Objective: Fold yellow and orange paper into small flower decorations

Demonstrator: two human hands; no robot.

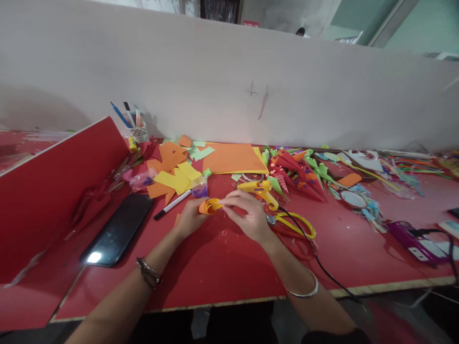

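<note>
Coiled orange-yellow papery strip [203,208]
Your left hand [190,220] clasps it, right hand [250,217] fingertips pinch its end; red tabletop [222,267] below, white partition [172,76] beyond.

The left hand's [191,220] fingers are partly hidden by the orange-and-yellow paper roll [205,207]; the right hand [249,213] covers much of the blades of the yellow-handled scissors [291,227]; both forearms run out of the picture at the bottom edge; the red board [60,196] is cut off at the left edge, and a dark object [454,212] at the right, too little of it showing to name; the lettering on the red sign [251,23] is too small to read.
</note>
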